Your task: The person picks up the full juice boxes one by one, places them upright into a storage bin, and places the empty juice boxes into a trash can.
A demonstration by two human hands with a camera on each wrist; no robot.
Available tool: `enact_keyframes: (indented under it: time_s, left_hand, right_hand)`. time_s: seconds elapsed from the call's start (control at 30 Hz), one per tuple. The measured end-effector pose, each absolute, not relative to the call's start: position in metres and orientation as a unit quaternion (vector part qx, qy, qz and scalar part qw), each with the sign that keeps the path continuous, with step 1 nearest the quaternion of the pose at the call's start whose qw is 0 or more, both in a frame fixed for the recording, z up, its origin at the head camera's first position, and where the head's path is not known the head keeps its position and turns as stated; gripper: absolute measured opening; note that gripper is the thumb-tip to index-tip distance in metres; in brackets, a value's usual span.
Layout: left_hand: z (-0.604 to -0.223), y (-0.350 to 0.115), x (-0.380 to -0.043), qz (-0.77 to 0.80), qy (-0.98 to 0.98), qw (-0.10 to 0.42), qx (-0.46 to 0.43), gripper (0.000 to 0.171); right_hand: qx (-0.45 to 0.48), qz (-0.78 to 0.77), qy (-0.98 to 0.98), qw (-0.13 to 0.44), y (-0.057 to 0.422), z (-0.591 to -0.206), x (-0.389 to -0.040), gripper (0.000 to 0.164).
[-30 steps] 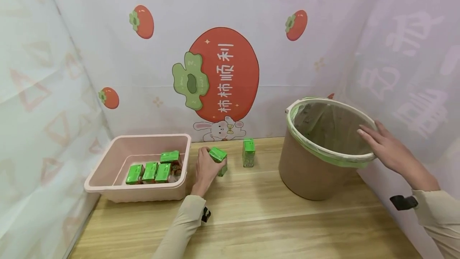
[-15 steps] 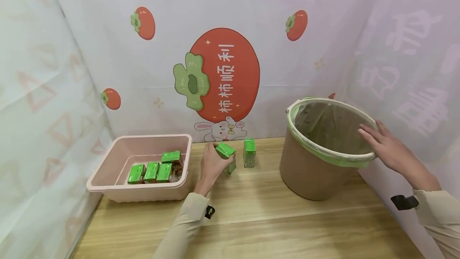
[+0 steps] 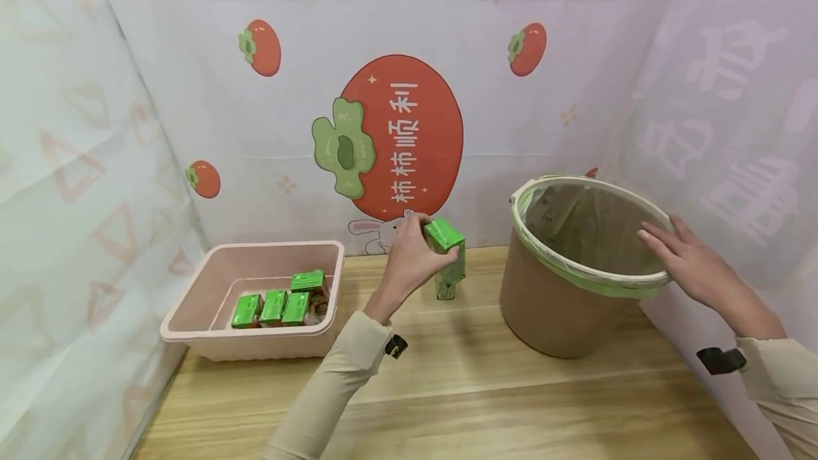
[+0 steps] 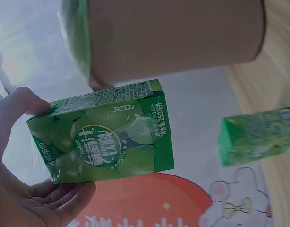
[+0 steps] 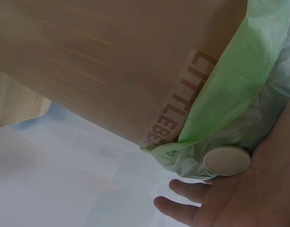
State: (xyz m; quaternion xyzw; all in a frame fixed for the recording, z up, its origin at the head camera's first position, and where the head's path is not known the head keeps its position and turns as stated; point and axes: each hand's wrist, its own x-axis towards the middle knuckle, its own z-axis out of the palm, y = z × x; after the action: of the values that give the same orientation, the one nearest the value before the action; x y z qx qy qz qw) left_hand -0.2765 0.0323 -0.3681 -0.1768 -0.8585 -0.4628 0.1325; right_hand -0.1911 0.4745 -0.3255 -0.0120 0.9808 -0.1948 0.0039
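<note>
My left hand grips one end of a green grape juice box between thumb and fingers, holding it above the table. Behind it, partly covered in the head view, a second green juice box stands upright on the wood. To the right is a brown bin lined with a green plastic bag. My right hand rests at the bin's right rim, its fingers extended; in the right wrist view the palm lies against the liner beside a round pale knob.
A pink plastic basin sits on the left of the wooden table, with several green-topped juice boxes inside. White printed cloth walls the table at the back and both sides.
My left hand has lifted the juice box off the table and carried it right, in front of the other standing box. The right hand stays at the bin's rim.
</note>
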Motion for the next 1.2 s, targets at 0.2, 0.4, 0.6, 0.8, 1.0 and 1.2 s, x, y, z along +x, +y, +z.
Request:
enact_keyframes:
  time_s: [0.2,0.4,0.6,0.8,1.0,1.2]
  left_hand:
    - [-0.336,0.054,-0.278,-0.451,-0.854,0.134,-0.223,0.066]
    - [-0.31,0.075,-0.279,-0.458,-0.841,0.13,-0.254,0.063]
    - [-0.281,0.096,-0.28,-0.475,-0.824,0.133,-0.279,0.061]
    - [-0.262,0.118,-0.278,-0.484,-0.812,0.148,-0.292,0.057]
    - [-0.252,0.141,-0.279,-0.483,-0.819,0.13,-0.282,0.06]
    - [-0.249,0.156,-0.283,-0.483,-0.824,0.11,-0.276,0.061]
  right_hand:
    - [-0.01,-0.192,0.981,0.002,0.476,-0.325,-0.187,0.067]
    - [-0.007,-0.187,0.982,0.003,0.476,-0.324,-0.186,0.067]
    - [-0.01,-0.188,0.982,0.002,0.478,-0.322,-0.187,0.066]
    - [-0.006,-0.19,0.982,-0.013,0.474,-0.324,-0.188,0.067]
    - [0.0,-0.196,0.981,-0.008,0.471,-0.324,-0.188,0.069]
    - [-0.002,-0.198,0.98,-0.007,0.469,-0.324,-0.187,0.068]
